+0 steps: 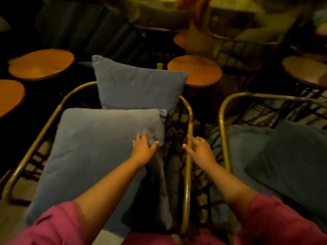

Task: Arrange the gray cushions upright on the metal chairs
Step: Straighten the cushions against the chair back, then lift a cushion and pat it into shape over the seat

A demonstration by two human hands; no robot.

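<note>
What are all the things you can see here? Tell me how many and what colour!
Near cushion: one, gray, lying on the left chair, closest to the person.
Far cushion: one, gray, at the far end of the left chair.
Right cushions: gray, on the right chair; too dark to count.
Left chair: one, gold metal frame, centre-left.
Right chair: one, gold metal frame, at the right.
Round tables: about five, orange-brown wood, around the chairs.
Sleeves: two, pink, bottom edge.
Left hand: one, open, resting on the near cushion's right edge.
Right hand: one, open, over the left chair's right rail.
</note>
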